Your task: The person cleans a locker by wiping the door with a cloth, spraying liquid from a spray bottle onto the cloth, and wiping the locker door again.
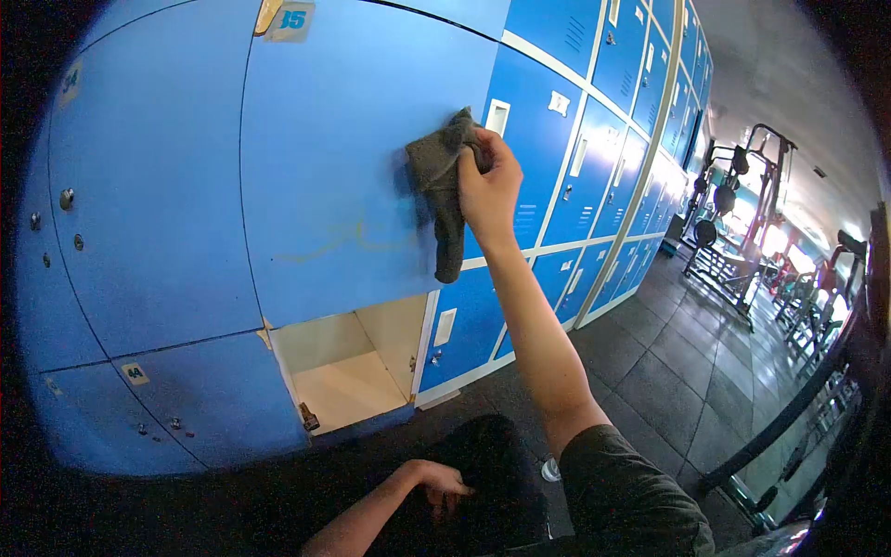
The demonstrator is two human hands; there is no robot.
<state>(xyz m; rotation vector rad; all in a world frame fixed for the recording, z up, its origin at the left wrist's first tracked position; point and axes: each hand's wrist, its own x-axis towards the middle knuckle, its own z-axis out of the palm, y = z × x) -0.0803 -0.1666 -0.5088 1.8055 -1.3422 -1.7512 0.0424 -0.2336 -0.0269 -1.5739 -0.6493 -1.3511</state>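
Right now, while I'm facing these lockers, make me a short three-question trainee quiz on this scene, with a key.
1. Which hand holds the crumpled dark grey-green cloth?
2. True or false: the open, pale-lined locker compartment is above the large, flat blue locker door behind the cloth.
3. What colour is the thin, faint smear on that door? A) red B) yellowish C) black

Key:
1. The right hand.
2. False; it is below.
3. B.

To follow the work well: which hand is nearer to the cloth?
Right: the right hand holds the cloth at the door; the left hand is well below, not touching it.
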